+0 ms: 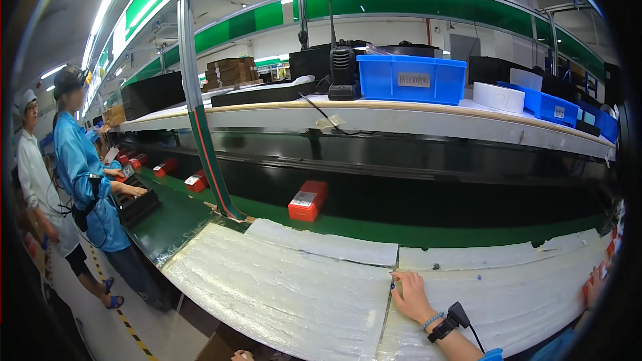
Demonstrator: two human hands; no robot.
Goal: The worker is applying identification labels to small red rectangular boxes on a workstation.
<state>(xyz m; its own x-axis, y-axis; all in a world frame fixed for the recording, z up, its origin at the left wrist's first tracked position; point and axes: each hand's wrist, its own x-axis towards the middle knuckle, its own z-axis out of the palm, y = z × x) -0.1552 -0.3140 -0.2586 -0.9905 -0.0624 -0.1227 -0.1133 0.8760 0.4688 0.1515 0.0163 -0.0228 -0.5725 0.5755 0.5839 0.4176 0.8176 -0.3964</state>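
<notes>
My left hand (412,299) rests on the worktop, palm down. Its fingers are apart and hold nothing, with the tips by a seam in the white, film-covered surface (281,287). A blue bead bracelet (432,321) and a black wrist device (449,321) with a cord are on that wrist. At the dark right rim, my right hand (594,286) is bent around what looks like a red box (586,292), mostly hidden by the fingers. Beyond the worktop, another red box (307,201) with a white label lies on the green conveyor belt (348,230).
Several red boxes (196,181) lie farther left on the belt. A metal post (200,120) stands at the worktop's far edge. The shelf above carries a walkie-talkie (343,70) and blue bins (411,79). Two people (87,160) stand left; another hand (242,355) shows at the bottom.
</notes>
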